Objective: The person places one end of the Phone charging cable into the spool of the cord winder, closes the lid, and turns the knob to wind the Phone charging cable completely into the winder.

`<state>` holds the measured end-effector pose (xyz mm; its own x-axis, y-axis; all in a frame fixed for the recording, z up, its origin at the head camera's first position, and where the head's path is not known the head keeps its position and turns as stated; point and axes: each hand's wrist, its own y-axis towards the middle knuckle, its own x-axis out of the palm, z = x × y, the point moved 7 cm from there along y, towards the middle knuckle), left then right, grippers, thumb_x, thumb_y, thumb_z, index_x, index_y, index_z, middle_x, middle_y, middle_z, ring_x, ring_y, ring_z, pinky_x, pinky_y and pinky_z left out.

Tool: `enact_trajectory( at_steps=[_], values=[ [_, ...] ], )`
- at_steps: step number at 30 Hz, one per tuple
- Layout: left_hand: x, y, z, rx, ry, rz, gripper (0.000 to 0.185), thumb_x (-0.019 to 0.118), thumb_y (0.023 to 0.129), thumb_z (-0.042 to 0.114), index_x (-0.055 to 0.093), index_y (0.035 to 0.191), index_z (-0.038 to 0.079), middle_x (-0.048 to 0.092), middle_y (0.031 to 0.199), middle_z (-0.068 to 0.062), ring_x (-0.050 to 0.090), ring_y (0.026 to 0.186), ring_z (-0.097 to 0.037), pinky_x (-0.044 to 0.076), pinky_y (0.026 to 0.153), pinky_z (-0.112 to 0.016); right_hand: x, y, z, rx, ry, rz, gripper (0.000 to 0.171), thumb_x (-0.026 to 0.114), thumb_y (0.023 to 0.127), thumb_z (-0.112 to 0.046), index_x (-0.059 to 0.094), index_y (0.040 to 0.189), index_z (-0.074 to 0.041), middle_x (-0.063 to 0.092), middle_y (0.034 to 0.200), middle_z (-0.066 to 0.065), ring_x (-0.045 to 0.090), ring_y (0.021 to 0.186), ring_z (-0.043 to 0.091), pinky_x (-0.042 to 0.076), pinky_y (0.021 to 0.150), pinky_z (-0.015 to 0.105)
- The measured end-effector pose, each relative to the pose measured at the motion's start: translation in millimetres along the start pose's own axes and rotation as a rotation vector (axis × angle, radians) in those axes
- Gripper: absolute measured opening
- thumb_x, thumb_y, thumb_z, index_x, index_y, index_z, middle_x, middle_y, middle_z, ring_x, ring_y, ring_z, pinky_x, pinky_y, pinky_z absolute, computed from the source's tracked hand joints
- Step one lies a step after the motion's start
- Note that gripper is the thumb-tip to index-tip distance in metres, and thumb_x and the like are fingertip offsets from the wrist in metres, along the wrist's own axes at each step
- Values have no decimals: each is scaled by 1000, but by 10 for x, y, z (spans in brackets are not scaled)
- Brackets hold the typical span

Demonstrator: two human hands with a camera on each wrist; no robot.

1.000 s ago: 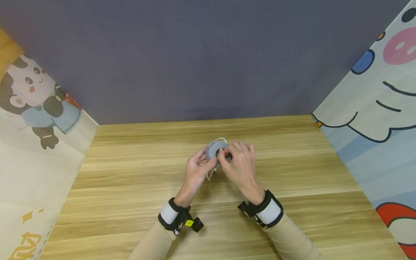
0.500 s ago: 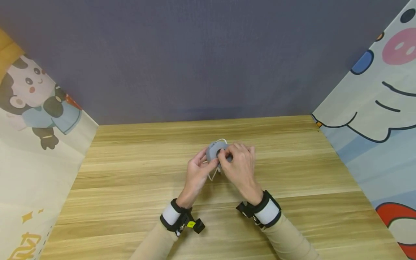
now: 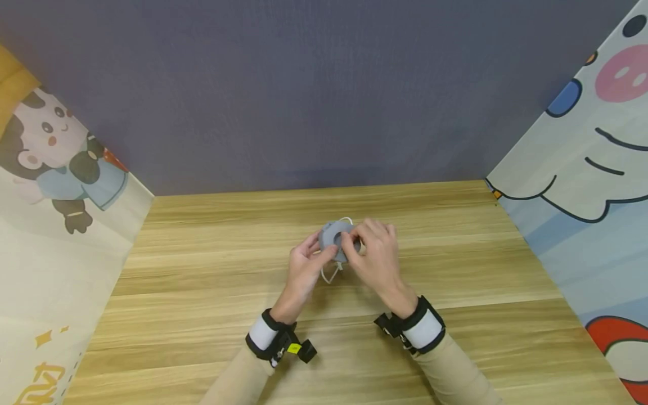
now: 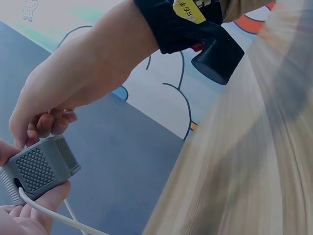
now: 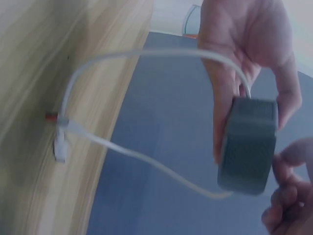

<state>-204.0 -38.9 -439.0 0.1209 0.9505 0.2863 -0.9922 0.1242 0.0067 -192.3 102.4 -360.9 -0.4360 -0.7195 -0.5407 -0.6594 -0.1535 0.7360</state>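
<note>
A round grey cable winder [image 3: 329, 233] with a centre hole is held above the table. My left hand [image 3: 304, 267] grips it from the left, thumb on the near face and fingers behind. My right hand [image 3: 377, 253] has thumb and forefinger pinched at the centre, covering part of the right side. In the left wrist view the winder's ridged, patterned edge [image 4: 36, 169] shows, with a white cable [image 4: 54, 215] coming out of a slot. The right wrist view shows the cable [image 5: 142, 53] looping out of both ends, its light plug [image 5: 59, 147] hanging loose.
A wooden table [image 3: 202, 315] lies below both hands. Behind it stands a dark grey-blue panel [image 3: 314, 101]. Cartoon-printed panels [image 3: 66, 163] border the left and right sides. Each wrist wears a black and white strap [image 3: 263, 334] with a small camera.
The dark piece seen in the winder's centre earlier now looks grey. My right fingers have shifted slightly at the hole. The cable loop below swings a little; both hands stay nearly in place.
</note>
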Motion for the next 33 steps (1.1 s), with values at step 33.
enact_trajectory(
  at_steps=[33],
  values=[
    [-83,-18,-3,-117,105,-218,59,65,96,9,46,150,-7,58,141,-30,69,116,-32,59,96,-43,-51,-46,-42,-429,-44,-324,20,80,84,-31,80,101,-20,66,97,-4,55,85,15,37,76,36]
  ],
)
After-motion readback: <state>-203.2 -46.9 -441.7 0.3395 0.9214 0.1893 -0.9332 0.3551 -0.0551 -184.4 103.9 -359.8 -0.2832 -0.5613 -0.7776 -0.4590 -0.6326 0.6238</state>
